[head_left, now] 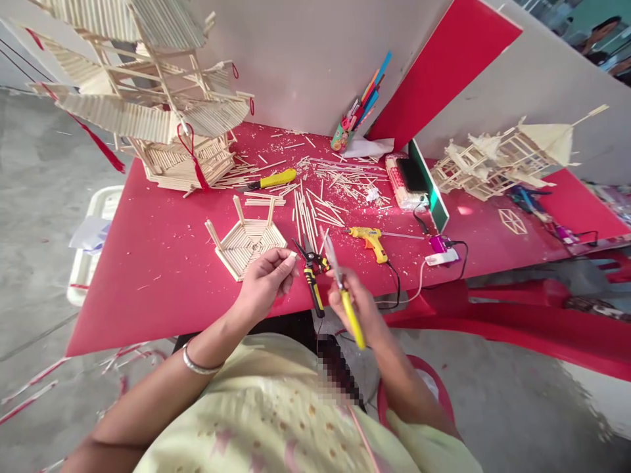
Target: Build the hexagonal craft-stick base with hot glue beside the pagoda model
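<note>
Blade (331, 253) metal, handle (352, 320) plastic; sticks (306, 211) matt wood.

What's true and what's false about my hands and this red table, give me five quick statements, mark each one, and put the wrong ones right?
1. The right hand holds a yellow-handled tool. True.
2. The left hand is empty. False: the left hand pinches a small pale piece.
3. The glue gun lies on the red table. True.
4. The hexagonal stick base lies to the right of the glue gun. False: in the picture, the hexagonal stick base lies to its left.
5. A red tassel hangs at the front of the large stick model. True.
</note>
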The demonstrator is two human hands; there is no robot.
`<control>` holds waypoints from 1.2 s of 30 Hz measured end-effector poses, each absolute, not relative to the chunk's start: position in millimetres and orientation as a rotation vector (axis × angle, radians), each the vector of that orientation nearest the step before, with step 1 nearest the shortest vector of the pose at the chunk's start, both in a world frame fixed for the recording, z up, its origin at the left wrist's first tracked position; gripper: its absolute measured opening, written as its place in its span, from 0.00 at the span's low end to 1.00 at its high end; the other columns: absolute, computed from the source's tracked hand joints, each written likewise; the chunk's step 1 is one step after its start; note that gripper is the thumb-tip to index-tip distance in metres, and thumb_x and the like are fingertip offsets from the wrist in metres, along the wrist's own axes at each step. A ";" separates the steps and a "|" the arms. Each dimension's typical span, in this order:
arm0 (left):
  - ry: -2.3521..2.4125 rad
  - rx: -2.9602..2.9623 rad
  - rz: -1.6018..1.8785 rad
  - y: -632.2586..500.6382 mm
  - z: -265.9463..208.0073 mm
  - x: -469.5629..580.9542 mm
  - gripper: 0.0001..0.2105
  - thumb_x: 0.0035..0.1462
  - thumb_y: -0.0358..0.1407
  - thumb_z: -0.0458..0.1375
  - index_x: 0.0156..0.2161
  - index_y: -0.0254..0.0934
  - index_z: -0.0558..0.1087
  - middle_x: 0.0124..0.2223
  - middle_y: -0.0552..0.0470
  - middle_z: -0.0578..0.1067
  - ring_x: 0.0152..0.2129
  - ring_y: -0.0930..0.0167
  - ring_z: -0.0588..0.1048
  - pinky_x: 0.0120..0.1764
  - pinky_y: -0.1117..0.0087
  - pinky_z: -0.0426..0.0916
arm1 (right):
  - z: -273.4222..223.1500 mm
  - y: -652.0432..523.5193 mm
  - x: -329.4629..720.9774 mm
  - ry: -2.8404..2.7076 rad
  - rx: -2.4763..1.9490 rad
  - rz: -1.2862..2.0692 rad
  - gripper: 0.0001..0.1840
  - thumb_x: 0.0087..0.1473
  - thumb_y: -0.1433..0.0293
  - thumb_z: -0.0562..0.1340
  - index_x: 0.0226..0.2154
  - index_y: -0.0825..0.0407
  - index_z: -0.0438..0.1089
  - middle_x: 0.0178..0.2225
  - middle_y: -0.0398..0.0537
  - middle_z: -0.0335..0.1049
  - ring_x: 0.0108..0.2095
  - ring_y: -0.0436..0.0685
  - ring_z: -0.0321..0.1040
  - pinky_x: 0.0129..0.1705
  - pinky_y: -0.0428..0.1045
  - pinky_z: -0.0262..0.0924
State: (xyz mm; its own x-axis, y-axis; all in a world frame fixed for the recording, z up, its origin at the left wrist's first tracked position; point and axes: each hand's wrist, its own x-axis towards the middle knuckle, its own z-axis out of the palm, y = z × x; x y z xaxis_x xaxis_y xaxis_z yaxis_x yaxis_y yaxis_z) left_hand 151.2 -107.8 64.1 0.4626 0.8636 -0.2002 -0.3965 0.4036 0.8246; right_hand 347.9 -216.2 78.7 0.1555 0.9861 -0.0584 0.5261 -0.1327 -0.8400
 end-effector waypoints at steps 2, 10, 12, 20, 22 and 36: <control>0.677 0.817 0.878 -112.1 64.9 149.8 0.16 0.58 0.45 0.68 0.37 0.35 0.70 0.26 0.56 0.76 0.12 0.81 0.64 0.16 0.80 0.55 | 72.3 -219.1 322.7 -1.449 -1.740 0.875 0.29 0.63 0.52 0.61 0.59 0.51 0.65 0.37 0.47 0.72 0.35 0.57 0.70 0.39 0.51 0.67; 0.676 0.897 0.814 -124.1 77.6 138.2 0.17 0.63 0.49 0.63 0.40 0.38 0.65 0.25 0.56 0.77 0.09 0.77 0.68 0.12 0.79 0.54 | 72.2 -214.7 287.6 -1.457 -1.594 0.902 0.27 0.66 0.50 0.58 0.58 0.49 0.66 0.44 0.51 0.74 0.42 0.59 0.71 0.45 0.52 0.66; 0.668 0.930 0.801 -126.1 80.7 134.9 0.17 0.64 0.49 0.62 0.41 0.38 0.65 0.25 0.57 0.77 0.09 0.76 0.69 0.11 0.80 0.54 | 77.4 -216.9 283.5 -1.472 -1.571 0.950 0.26 0.67 0.49 0.56 0.56 0.49 0.67 0.42 0.49 0.73 0.39 0.57 0.70 0.42 0.50 0.65; 0.641 1.011 0.838 -135.9 92.5 121.3 0.17 0.65 0.50 0.60 0.40 0.38 0.65 0.22 0.57 0.76 0.09 0.77 0.69 0.12 0.81 0.56 | 85.1 -225.5 265.7 -1.420 -1.537 1.087 0.25 0.65 0.45 0.56 0.48 0.48 0.67 0.28 0.40 0.63 0.26 0.51 0.59 0.27 0.46 0.57; 0.642 1.027 0.852 -138.3 95.0 117.8 0.17 0.65 0.50 0.60 0.40 0.38 0.65 0.21 0.57 0.75 0.08 0.77 0.68 0.12 0.81 0.55 | 86.7 -226.7 260.6 -1.402 -1.536 1.093 0.24 0.64 0.44 0.57 0.44 0.48 0.67 0.27 0.39 0.62 0.25 0.50 0.59 0.26 0.45 0.56; 0.706 1.107 0.907 -149.7 97.4 100.6 0.17 0.65 0.51 0.59 0.39 0.38 0.65 0.19 0.60 0.71 0.08 0.78 0.65 0.14 0.80 0.55 | 84.1 -232.7 236.5 -1.387 -1.564 1.049 0.25 0.65 0.44 0.57 0.44 0.49 0.67 0.22 0.36 0.59 0.23 0.50 0.57 0.24 0.45 0.54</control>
